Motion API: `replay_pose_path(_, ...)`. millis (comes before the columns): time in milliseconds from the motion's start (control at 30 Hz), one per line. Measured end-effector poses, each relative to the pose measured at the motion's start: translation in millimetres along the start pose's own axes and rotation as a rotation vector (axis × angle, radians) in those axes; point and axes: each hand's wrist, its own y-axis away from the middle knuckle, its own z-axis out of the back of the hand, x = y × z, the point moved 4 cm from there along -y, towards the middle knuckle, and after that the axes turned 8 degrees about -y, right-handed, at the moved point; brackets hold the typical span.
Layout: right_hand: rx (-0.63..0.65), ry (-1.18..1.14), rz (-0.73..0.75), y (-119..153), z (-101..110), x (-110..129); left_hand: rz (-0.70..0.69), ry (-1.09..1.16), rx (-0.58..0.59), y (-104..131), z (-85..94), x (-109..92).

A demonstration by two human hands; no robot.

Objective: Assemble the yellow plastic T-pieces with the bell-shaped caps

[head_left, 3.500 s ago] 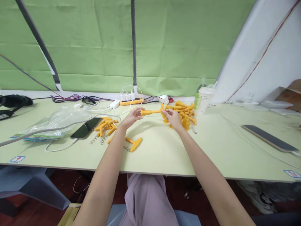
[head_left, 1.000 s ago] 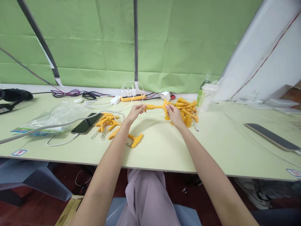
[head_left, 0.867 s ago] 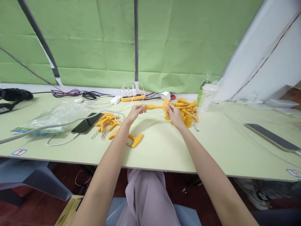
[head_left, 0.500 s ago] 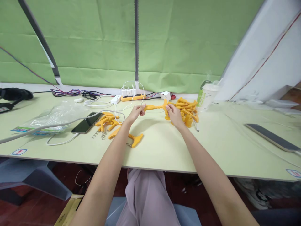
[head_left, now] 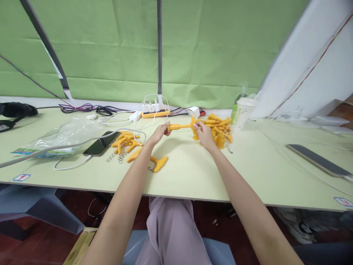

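Note:
Between my hands, level above the table, is a yellow corkscrew (head_left: 191, 125) with a T-shaped handle, joined in line with a yellow plastic sleeve (head_left: 175, 127). My left hand (head_left: 161, 133) is closed around the sleeve's left end, and my right hand (head_left: 203, 133) pinches the handle. The metal spiral of this corkscrew is not visible. Just beyond my right hand lies a heap of yellow plastic parts (head_left: 220, 127). Left of my left forearm are several corkscrews (head_left: 127, 141) with bare metal spirals, and another corkscrew (head_left: 159, 163) lies nearer the table edge.
A phone (head_left: 101, 143) and a clear plastic bag (head_left: 63, 136) lie on the left, crossed by white cables. At the back sits a power strip (head_left: 156, 114). To the right are a paper cup (head_left: 244, 112) and a second phone (head_left: 317, 160).
Both hands keep their hold in nearly the same place. The sleeve has turned slightly, and more of its flared left end shows beside my left fingers.

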Motion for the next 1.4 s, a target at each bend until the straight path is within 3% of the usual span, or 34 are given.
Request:
replay_pose_path(233,-0.015,-0.038,-0.019,0.8,0.3,-0.6,0.011,0.011,0.009,-2.5,1.9,4.1)
replay_pose_path(467,-0.033,-0.042,-0.067,-1.5,6.3,-6.8,-0.049,-0.015,0.079,-0.5,0.4,-4.4)
replay_pose_path(700,-0.048,-0.071,-0.091,-2.6,6.5,-8.8,-0.11,0.035,0.034,-2.7,2.9,-5.2)
replay_pose_path(1400,-0.05,-0.08,-0.053,-3.7,4.5,-12.0,-0.04,-0.05,0.025,0.1,5.7,-4.6)
